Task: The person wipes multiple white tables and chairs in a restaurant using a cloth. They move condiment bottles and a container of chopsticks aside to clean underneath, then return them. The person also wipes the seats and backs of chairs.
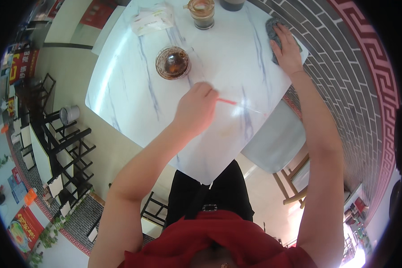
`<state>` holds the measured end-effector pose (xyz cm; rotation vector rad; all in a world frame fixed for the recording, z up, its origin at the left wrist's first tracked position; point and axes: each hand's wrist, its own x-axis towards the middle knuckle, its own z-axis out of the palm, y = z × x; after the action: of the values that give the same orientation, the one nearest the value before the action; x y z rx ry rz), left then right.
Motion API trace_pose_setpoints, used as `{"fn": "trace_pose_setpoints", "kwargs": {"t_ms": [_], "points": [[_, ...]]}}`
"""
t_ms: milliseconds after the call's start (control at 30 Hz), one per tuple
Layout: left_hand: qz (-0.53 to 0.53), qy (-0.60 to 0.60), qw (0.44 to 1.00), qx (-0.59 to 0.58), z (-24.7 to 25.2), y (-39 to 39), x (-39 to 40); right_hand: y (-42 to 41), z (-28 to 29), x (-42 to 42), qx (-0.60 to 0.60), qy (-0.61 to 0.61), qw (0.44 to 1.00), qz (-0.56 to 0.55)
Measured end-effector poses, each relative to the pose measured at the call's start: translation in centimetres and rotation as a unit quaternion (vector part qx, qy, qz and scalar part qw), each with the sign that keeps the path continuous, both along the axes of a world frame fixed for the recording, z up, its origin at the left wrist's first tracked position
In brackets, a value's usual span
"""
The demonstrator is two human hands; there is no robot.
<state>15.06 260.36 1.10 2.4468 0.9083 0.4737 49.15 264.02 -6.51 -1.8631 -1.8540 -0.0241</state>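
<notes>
My left hand (198, 106) is above the middle of a white marble-patterned table (120, 83), fingers closed on a thin strip (227, 101). The strip is red near my fingers and looks clear towards its far end; what it is cannot be made out. Beyond that hand stands a round glass jar (173, 63) with dark brown contents, seen from above. At the table's far right corner, my right hand (287, 50) lies with fingers spread on a grey cloth (273, 29), pressing it to the tabletop.
A plastic packet of tissues (152, 20), a glass jar with an amber top (202, 15) and a dark container (232, 4) stand at the far side. A grey brick wall (335, 77) borders the right. A grey-topped seat (274, 140) is tucked beside the table.
</notes>
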Motion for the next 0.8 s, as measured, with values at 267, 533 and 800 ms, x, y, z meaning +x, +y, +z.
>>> {"fn": "trace_pose_setpoints", "kwargs": {"t_ms": [267, 533, 800], "points": [[0.253, -0.056, 0.966, 0.020, -0.3, -2.7, -16.8, -14.2, 1.7, -19.4, -0.168, 0.040, 0.981, -0.085], [0.255, 0.026, 0.961, 0.100, -5.4, 1.5, -21.6, -27.2, 4.3, -32.3, -0.267, 0.079, 0.952, 0.125], [0.253, 0.027, 0.958, 0.131, -7.5, 1.1, -22.2, -11.4, 0.7, -9.5, -0.065, -0.054, 0.988, -0.131]]}}
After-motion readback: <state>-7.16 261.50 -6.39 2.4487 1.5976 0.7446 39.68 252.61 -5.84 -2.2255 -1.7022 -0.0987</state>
